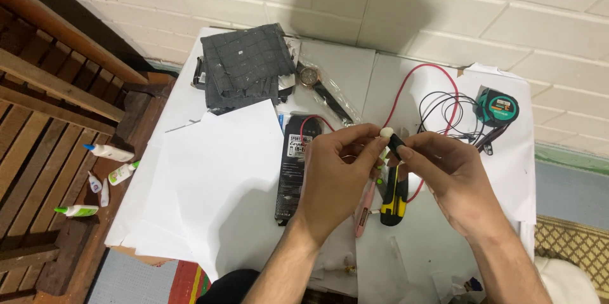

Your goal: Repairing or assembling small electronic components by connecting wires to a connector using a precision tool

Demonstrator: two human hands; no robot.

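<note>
Left hand (pixel 336 174) pinching a small white earbud tip (pixel 386 131), right hand (pixel 444 174) gripping a black earpiece (pixel 396 143) against it, both raised over the table (pixel 355 69) centre for close alignment. At 6 o'clock below, yellow-black screwdriver (pixel 393 199); at 2 o'clock, teal tape measure (pixel 498 107).

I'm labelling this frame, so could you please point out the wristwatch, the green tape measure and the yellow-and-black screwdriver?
Wristwatch (pixel 309 76), head view, round dial.
Green tape measure (pixel 496 106), head view, case face.
Yellow-and-black screwdriver (pixel 394 197), head view, handle.

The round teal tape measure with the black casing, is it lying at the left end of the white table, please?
No, the round teal tape measure lies near the right end of the white table.
</note>
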